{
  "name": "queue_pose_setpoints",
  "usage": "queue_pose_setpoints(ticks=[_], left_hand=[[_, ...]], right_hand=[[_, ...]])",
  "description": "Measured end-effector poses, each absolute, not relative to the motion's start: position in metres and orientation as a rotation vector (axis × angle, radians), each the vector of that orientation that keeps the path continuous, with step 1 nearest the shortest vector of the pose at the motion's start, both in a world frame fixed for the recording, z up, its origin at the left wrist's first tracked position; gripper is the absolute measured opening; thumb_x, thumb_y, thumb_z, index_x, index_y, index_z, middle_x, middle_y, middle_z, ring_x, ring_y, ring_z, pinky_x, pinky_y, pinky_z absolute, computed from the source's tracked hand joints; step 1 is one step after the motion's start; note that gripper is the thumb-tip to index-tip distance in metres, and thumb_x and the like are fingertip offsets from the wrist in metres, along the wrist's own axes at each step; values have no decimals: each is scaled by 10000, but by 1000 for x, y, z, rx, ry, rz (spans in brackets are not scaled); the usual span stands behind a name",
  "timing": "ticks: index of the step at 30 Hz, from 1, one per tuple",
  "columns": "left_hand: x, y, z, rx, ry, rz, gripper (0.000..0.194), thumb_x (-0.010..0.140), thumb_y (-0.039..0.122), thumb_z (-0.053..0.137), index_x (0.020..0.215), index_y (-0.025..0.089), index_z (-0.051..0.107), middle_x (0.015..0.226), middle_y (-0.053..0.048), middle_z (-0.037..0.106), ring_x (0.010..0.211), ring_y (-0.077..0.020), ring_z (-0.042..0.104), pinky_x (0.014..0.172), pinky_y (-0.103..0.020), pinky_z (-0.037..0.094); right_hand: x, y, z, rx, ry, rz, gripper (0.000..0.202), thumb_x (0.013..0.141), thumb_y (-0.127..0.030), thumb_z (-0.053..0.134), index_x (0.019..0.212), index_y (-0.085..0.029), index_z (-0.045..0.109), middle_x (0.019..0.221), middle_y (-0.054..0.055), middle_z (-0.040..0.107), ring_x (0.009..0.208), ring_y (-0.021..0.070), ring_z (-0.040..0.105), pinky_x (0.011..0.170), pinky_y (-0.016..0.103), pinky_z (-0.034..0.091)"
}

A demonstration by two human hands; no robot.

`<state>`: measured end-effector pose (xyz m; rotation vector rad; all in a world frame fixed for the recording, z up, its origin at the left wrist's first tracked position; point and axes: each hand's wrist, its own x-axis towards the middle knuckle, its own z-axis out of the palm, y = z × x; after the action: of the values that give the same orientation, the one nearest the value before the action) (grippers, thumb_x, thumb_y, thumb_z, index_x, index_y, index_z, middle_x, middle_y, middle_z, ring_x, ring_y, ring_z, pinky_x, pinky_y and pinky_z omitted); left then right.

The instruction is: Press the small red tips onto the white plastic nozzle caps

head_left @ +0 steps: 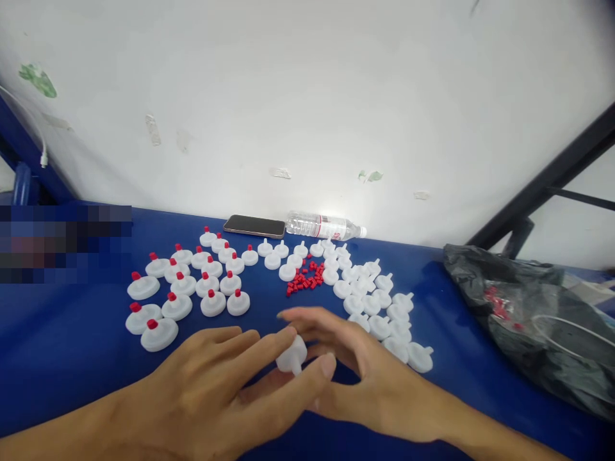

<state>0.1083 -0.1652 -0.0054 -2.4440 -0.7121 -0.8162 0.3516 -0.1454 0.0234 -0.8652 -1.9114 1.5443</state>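
Note:
Between my two hands, low in the middle of the head view, is a white plastic nozzle cap [291, 356], tilted with its thin spout pointing down toward me. My left hand [206, 378] is closed on it, index finger on its upper side and thumb near the spout. My right hand [353, 365] curls round the cap from the right; part of its grip is hidden behind my left thumb. Beyond my hands lies a pile of small red tips [307, 279]. Left of it stand several white caps with red tips [210, 302]; to the right are several plain white caps [379, 326].
A phone [254, 226] and a clear plastic bottle [321, 225] lie along the white wall. At the right, a black plastic bag [504, 320] holds more red pieces. Dark metal bars [538, 182] slant above it. The surface [96, 358] is blue.

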Motion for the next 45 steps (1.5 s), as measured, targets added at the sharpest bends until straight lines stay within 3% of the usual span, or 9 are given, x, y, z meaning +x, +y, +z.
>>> queue_pose_setpoints(ticks=[4,7,12,19,23,26,29,38,45], left_hand=[[110,-167,-6,-2462,-660,-847,483,1003,251,550,1479,330,555,1171,-11,775,761,-150,696,685,-286,559],[110,-169,-8,-2476,-644,-870,508,977,261,589,1473,364,563,1186,21,771,704,-116,679,700,-258,577],[108,-173,-10,-2451,-659,-881,553,952,283,619,1490,386,548,1194,19,767,788,-135,709,740,-247,589],[112,-164,-4,-2524,-721,-712,553,993,80,387,1482,300,524,1145,-19,773,750,-156,719,647,-299,545],[115,-156,0,-2496,-769,-776,331,1043,166,492,1360,203,584,1046,-54,741,817,-200,719,626,-332,550],[117,-147,-2,-2510,-875,-714,204,1049,201,503,1178,165,656,999,-89,703,921,-279,684,721,-416,585],[115,-136,-8,-2532,-970,-595,208,1037,180,479,1054,149,684,962,-113,669,997,-335,629,832,-526,578],[105,-126,-9,-2416,-1179,-411,295,1009,137,405,951,123,694,900,-145,643,1003,-357,610,867,-584,546],[103,-125,-11,-2379,-1200,-368,307,1002,136,391,1010,120,698,923,-154,649,943,-344,629,819,-551,549]], right_hand=[[348,-146,14,-806,-1928,1551,324,764,-92,758,1062,-220,741,940,-28,757,885,151,722,838,242,558],[346,-148,10,-793,-1893,1555,277,697,-47,738,933,-191,749,816,-58,728,747,115,677,735,201,525],[345,-150,15,-834,-1913,1627,124,723,-70,721,812,-158,715,701,-74,631,632,83,556,629,182,473],[352,-139,18,-871,-2079,1288,227,883,-188,730,1104,-226,761,930,-24,792,854,168,740,806,265,562],[361,-128,15,-916,-2229,588,276,962,-265,704,1236,-233,710,1090,38,799,1009,227,735,954,388,541],[367,-117,11,-947,-2347,151,259,1023,-206,594,1266,-198,685,1158,85,778,1116,269,690,1031,471,505],[373,-107,8,-1035,-2408,-96,302,1043,-161,515,1304,-181,666,1212,112,761,1178,303,663,1051,527,498],[383,-100,4,-1201,-2560,-424,370,1072,-211,449,1393,-143,622,1419,162,678,1356,359,593,1161,640,435],[386,-94,-5,-1342,-2542,-500,448,1072,-208,392,1490,-140,540,1534,218,565,1423,377,542,1141,632,466]])
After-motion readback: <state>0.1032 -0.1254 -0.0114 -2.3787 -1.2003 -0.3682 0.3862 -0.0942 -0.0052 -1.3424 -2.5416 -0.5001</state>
